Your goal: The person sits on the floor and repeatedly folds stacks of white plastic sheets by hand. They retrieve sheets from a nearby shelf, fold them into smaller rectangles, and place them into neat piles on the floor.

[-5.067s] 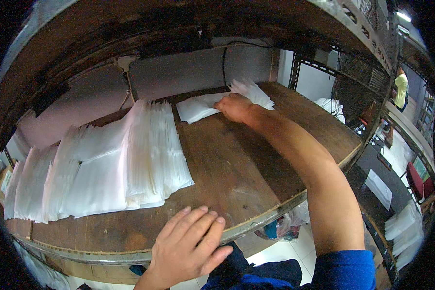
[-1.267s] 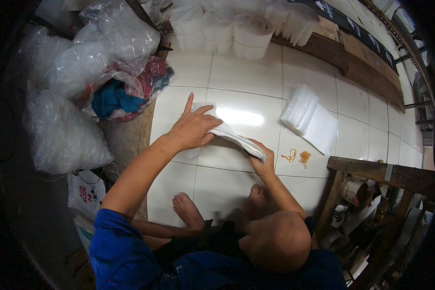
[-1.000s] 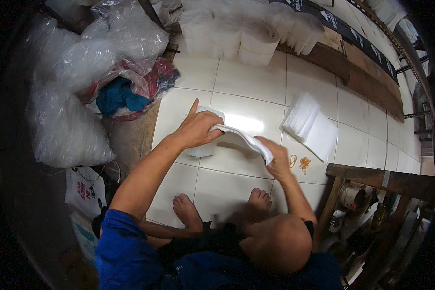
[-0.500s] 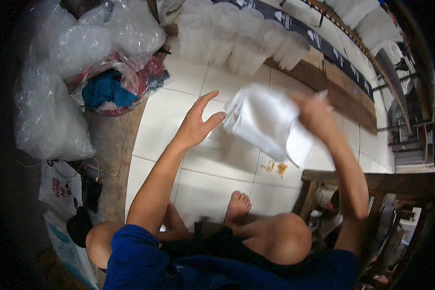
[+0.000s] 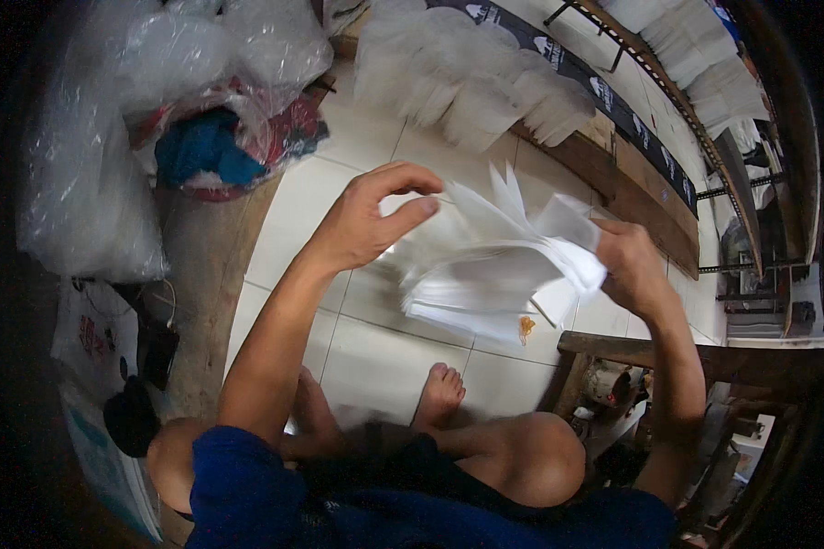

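Note:
A thick bundle of thin white sheets [image 5: 485, 288] is fanned apart above the tiled floor, its upper sheets curling and blurred by motion. My right hand [image 5: 634, 265] is closed around the bundle's right end. At the upper left corner, my left hand [image 5: 375, 212] curves its thumb and forefinger together at the edge of one sheet, which it seems to pinch. Behind the bundle's lower edge, a few yellowish rubber bands [image 5: 525, 329] lie on the floor. Another white piece [image 5: 555, 300] shows beneath the bundle near my right hand.
Translucent stacks [image 5: 476, 96] stand at the back beside a wooden plank [image 5: 632, 197]. Clear plastic bags [image 5: 92, 183] and a bag of blue and red cloth [image 5: 206, 151] crowd the left. A wooden frame [image 5: 705, 361] is at right. My bare foot [image 5: 441, 393] rests on the tiles.
The bundle has swung lower and fanned apart. My right hand has come down and my left hand has closed from spread fingers to the sheet's edge. The view has shifted slightly.

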`<state>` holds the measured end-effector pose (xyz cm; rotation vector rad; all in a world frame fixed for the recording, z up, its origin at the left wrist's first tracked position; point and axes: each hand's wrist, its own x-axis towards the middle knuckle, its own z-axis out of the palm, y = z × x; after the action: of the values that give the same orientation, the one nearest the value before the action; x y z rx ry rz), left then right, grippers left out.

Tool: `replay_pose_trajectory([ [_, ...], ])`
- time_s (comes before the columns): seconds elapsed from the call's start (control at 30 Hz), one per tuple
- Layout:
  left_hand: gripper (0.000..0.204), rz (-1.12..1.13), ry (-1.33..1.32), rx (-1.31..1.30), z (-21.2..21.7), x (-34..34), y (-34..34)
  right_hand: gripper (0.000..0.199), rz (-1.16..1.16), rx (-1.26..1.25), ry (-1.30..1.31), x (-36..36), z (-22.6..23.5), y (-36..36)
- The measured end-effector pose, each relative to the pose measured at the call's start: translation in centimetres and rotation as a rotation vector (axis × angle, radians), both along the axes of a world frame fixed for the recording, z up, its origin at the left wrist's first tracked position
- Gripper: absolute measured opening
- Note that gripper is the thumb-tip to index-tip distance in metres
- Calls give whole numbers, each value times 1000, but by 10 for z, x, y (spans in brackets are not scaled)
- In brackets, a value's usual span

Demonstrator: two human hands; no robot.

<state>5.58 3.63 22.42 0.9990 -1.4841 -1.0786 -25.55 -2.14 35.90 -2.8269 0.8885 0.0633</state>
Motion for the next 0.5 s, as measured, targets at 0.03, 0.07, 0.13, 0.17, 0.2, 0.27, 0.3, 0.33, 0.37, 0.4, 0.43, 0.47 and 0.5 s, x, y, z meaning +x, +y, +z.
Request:
replay_pose_trajectory([
  [0.03, 31, -27, 4, 10, -1, -4, 7, 27, 32, -30, -5, 4, 9, 3],
  [0.07, 31, -62, 11, -4, 2, -11, 8, 29, 57, -84, -7, 6, 21, 5],
  [0.13, 35, -105, -103, -107, 8, -23, 11, 32, 38, -114, -1, 4, 36, 4],
  [0.17, 34, -51, -93, -162, 9, -29, 12, 34, 33, -131, 4, 5, 47, 3],
  [0.2, 34, -6, -74, -215, 6, -41, 11, 32, -25, -135, 27, 3, 58, 3],
  [0.27, 40, 56, -111, -312, 7, -52, 10, 31, -18, -264, 1, 5, 72, 6],
  [0.3, 42, 82, -138, -315, 8, -53, 11, 31, -8, -309, -3, 6, 76, 6],
  [0.33, 43, 108, -166, -318, 8, -54, 12, 32, 31, -312, -27, 6, 77, 3],
  [0.37, 45, 129, -187, -325, 9, -57, 13, 33, 64, -318, -44, 6, 79, 0],
  [0.4, 46, 93, -171, -326, 8, -61, 14, 34, 99, -324, -61, 5, 82, -1],
  [0.43, 46, 57, -155, -328, 6, -65, 14, 34, 40, -252, -5, 5, 86, 2],
  [0.47, 47, 23, -146, -323, 4, -69, 16, 34, -16, -174, 45, 4, 87, 5],
  [0.5, 48, 13, -136, -320, 3, -75, 21, 35, -71, -96, 94, 5, 88, 8],
])
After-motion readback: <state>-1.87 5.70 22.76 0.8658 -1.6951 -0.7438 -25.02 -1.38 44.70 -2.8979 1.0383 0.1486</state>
